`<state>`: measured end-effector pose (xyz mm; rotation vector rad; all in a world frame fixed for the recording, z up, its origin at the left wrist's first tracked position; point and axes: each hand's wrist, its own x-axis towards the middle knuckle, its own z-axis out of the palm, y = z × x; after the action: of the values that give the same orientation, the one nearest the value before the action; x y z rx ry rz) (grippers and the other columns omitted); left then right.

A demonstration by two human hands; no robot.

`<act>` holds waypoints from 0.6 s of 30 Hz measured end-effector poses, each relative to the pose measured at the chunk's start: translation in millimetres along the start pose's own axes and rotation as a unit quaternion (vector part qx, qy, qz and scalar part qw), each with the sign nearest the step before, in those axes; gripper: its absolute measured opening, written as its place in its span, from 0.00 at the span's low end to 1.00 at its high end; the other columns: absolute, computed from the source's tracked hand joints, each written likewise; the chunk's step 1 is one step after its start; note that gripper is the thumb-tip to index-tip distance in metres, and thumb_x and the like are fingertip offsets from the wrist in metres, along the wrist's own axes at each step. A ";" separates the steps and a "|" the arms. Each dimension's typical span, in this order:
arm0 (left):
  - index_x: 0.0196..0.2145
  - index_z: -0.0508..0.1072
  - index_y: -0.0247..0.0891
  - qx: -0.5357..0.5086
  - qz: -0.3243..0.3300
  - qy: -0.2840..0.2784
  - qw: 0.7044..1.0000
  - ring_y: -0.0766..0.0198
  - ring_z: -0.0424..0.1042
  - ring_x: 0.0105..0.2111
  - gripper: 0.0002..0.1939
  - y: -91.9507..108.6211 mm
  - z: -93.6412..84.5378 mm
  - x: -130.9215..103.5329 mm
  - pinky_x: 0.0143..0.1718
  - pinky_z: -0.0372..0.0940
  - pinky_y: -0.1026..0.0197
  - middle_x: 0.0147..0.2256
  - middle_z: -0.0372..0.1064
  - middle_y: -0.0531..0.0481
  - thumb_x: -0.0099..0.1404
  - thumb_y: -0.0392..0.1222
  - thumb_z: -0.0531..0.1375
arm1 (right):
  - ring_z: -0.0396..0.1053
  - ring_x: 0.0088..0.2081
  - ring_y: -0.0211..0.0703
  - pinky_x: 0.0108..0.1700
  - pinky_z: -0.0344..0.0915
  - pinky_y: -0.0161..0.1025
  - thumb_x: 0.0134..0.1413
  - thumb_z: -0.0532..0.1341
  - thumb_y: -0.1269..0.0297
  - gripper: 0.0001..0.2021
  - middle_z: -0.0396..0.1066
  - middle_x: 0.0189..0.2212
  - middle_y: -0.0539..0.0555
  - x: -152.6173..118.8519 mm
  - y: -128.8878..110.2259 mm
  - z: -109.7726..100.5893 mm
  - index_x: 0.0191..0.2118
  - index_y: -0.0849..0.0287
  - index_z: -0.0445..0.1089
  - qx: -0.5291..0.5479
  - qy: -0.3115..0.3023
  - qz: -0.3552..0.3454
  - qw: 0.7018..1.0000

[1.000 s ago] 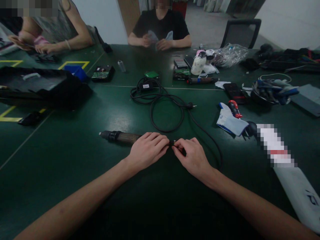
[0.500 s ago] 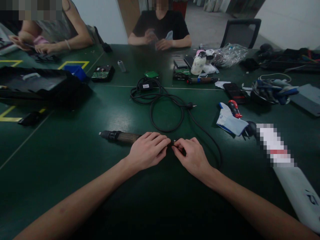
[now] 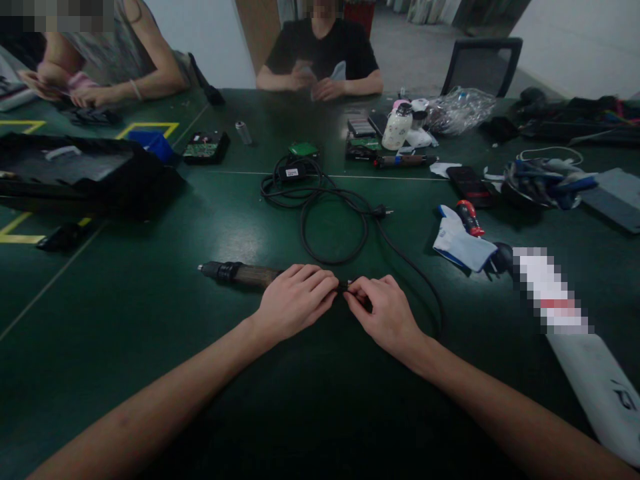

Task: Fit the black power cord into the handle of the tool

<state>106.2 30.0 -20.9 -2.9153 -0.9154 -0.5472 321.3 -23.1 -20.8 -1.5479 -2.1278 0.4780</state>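
Note:
An electric screwdriver [image 3: 250, 274] lies on the green table, its bit pointing left. My left hand [image 3: 299, 301] is wrapped over its rear end, hiding that part. Close beside it, my right hand [image 3: 384, 308] pinches the small dark cable connector [image 3: 349, 285] at the tool's tail; whether it is fully seated I cannot tell. A black power cable [image 3: 395, 248] runs from near my right hand in a curve to a loose coil, with a plug [image 3: 383, 211] and a small labelled box [image 3: 291, 173] along it.
At right lie a white-and-blue glove [image 3: 457, 240], a red-handled screwdriver [image 3: 470, 217], a phone [image 3: 469, 185] and a long white package [image 3: 593, 380]. A black tray [image 3: 75, 200] stands at left. Circuit boards, a second electric screwdriver [image 3: 406, 161] and a bottle [image 3: 397, 127] sit farther back. Two people sit across the table.
Both hands stay almost in place. The fingers of my left hand have shifted slightly left at the tool's tail. The screwdriver and cable have not moved.

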 end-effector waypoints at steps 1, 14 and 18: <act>0.48 0.72 0.41 -0.002 -0.002 -0.002 1.000 0.56 0.73 0.48 0.11 0.2 -0.2 0.0 0.50 0.66 0.52 0.47 0.75 0.47 0.72 0.44 0.56 | 0.69 0.32 0.42 0.43 0.57 0.43 0.68 0.59 0.64 0.04 0.73 0.30 0.49 0.0 -0.1 -0.4 0.40 0.56 0.70 -0.001 -0.002 0.000 1.000; 0.51 0.71 0.41 -0.002 0.006 -0.018 1.000 0.55 0.72 0.50 0.12 0.7 -1.9 0.1 0.51 0.65 0.50 0.50 0.74 0.47 0.71 0.42 0.56 | 0.68 0.32 0.42 0.43 0.56 0.43 0.68 0.59 0.65 0.04 0.72 0.31 0.49 0.5 -1.3 -2.6 0.40 0.56 0.70 0.002 -0.009 0.001 1.000; 0.49 0.71 0.41 0.003 0.005 -0.011 1.000 0.56 0.72 0.49 0.10 0.5 -1.7 -0.1 0.50 0.65 0.51 0.49 0.74 0.48 0.73 0.43 0.55 | 0.69 0.33 0.42 0.42 0.56 0.42 0.68 0.59 0.65 0.04 0.73 0.31 0.49 0.4 -1.5 -2.9 0.40 0.56 0.70 0.002 -0.012 0.001 1.000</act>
<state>105.9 29.3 -19.2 -2.9252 -0.9034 -0.5122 321.6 -23.1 -17.6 -1.5490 -2.1434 0.5029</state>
